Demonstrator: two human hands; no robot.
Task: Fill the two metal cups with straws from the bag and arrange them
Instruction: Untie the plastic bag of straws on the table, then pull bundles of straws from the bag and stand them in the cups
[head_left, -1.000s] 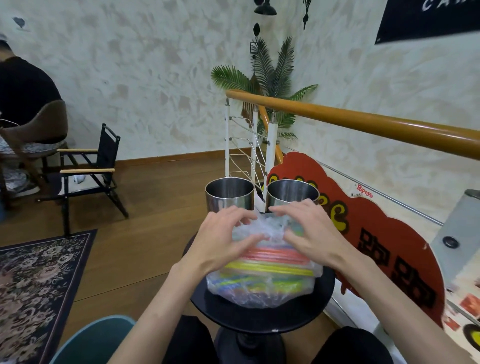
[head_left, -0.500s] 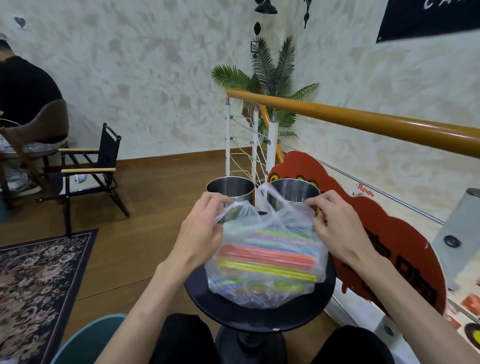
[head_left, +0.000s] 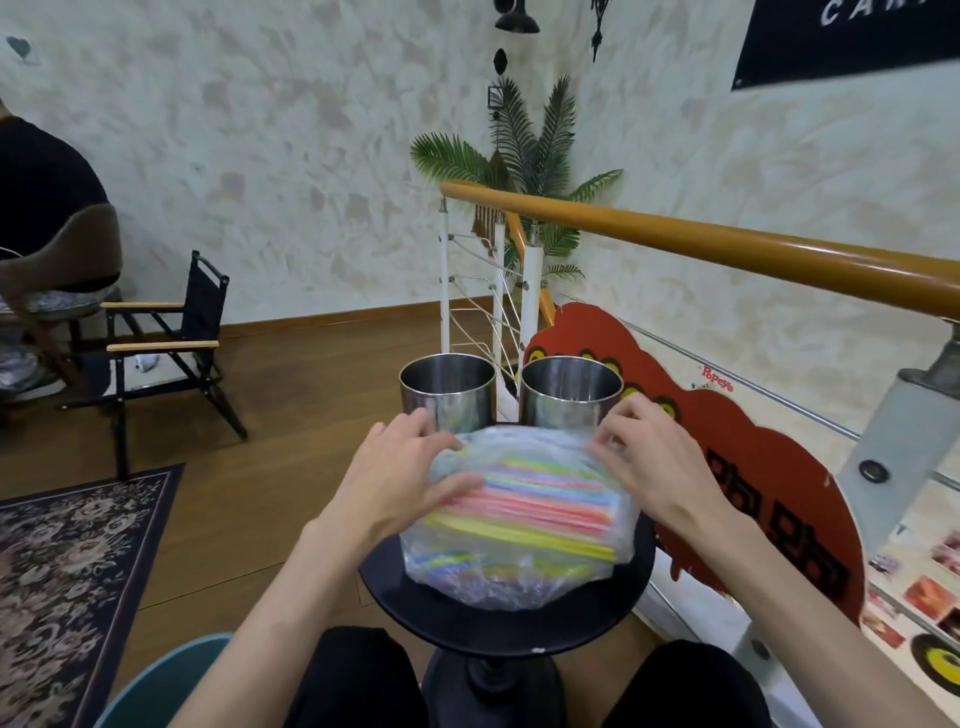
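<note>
Steel on the left first: the left metal cup (head_left: 448, 392) stands at the far edge of the round black table (head_left: 498, 621), nothing showing inside it from this angle. Just in front comes the left hand (head_left: 402, 480), fingers fairly straight and spread flat over the left end of the clear plastic bag (head_left: 519, 540), thumb lying along its near side, pressing rather than gripping as far as I can tell. Centre stage, the bag fills most of the tabletop, and through the film the coloured straws (head_left: 540, 506) lie stacked in bands of pink, yellow, blue and green. Here is the relation that matters: their long axis runs side to side, from one hand across to the other, and the crumpled far edge of the bag is where both sets of fingers meet it. Moving right, the right hand (head_left: 657, 465) has its fingers curled onto the plastic at the top right corner, apparently pinching the film. Behind it sits the right metal cup (head_left: 571, 392), also showing nothing inside. Both hands are about equally close to the bag, so my read is that getting it open comes next, with no straw out yet.
</note>
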